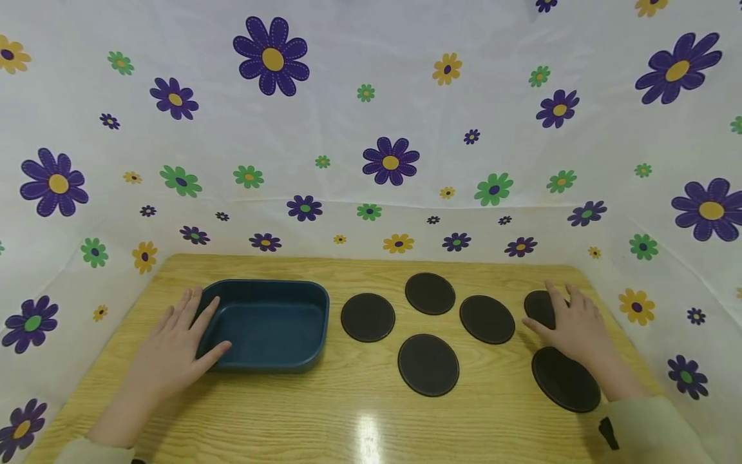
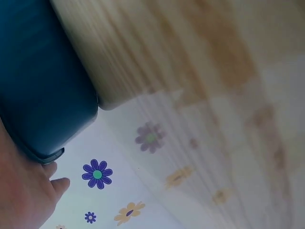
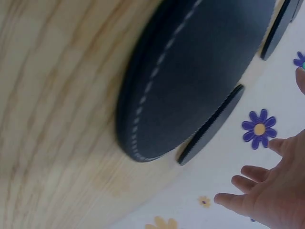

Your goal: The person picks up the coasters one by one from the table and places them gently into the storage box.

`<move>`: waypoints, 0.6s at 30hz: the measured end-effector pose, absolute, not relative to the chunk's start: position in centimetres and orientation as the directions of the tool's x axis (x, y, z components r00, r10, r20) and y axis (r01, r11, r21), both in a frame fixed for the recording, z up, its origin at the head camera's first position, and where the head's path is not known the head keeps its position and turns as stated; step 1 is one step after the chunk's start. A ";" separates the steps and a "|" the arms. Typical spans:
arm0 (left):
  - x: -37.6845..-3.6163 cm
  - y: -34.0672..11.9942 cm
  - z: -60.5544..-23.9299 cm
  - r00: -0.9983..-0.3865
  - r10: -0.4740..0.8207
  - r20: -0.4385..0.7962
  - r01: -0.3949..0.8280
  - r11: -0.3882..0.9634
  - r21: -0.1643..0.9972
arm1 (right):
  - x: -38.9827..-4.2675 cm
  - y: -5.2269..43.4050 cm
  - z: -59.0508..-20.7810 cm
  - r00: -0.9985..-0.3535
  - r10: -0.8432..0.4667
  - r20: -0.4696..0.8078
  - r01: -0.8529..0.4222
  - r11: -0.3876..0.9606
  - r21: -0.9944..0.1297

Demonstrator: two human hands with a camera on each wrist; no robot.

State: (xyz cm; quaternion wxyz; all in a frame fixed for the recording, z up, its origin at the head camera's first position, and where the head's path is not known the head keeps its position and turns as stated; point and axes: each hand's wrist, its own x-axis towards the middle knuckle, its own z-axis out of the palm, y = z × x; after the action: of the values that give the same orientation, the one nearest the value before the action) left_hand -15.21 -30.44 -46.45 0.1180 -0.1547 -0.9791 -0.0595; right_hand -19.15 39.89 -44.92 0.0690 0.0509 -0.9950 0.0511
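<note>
My left hand (image 1: 176,351) lies spread, fingers straight, against the left wall of the blue tray (image 1: 272,293), which sits at the left of the counter (image 1: 359,412). My right hand (image 1: 574,325) rests flat and spread on the far-right black coaster (image 1: 536,306). Another coaster (image 1: 565,380) lies just near of that hand; four more lie between tray and hand.

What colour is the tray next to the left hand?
The tray is dark teal blue, plain with no pattern. The head view shows it best.
</note>
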 end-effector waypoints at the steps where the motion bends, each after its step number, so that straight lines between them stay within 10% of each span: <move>1: -15.2 -30.4 -46.5 -0.924 0.292 0.245 0.320 0.944 0.081 | -19.3 40.1 -44.9 -0.988 -0.087 0.125 -0.099 0.990 -0.099; 18: -14.9 -29.8 -45.6 -0.966 0.236 0.108 0.250 0.957 0.149 | -21.0 42.1 -44.7 -0.996 -0.070 -0.047 -0.064 0.991 -0.116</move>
State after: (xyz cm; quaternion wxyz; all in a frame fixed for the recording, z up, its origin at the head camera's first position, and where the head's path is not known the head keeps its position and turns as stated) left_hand -14.94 -29.81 -45.62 0.0445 -0.1229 -0.9881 -0.0809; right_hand -21.01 42.15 -44.71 -0.0254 0.0338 -0.9975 0.0574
